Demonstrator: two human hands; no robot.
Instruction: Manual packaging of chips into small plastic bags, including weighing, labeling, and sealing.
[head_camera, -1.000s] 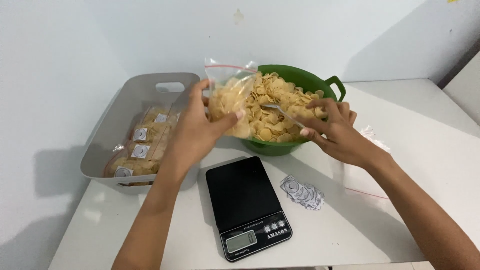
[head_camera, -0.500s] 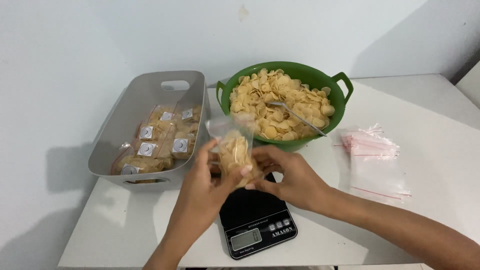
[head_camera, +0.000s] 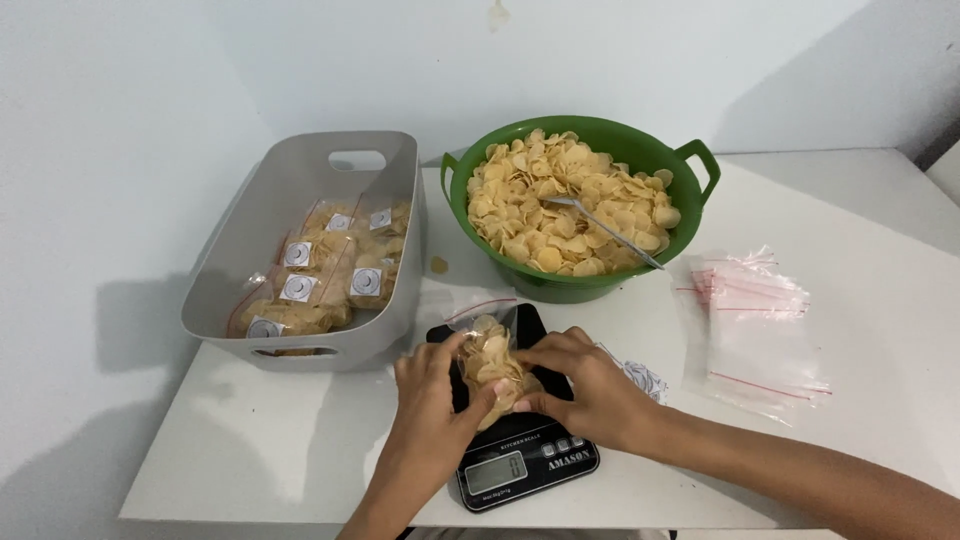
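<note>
Clear zip bag of chips clamped by fingers of my left hand and right hand on black kitchen scale; weighing, I judge.

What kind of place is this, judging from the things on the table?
Probably a small home snack-packing spot: a white table against a bare wall holds a green bowl of chips, a black kitchen scale, and a grey tub of filled bags.

Clear chip bag on scale (grey screen).
</note>
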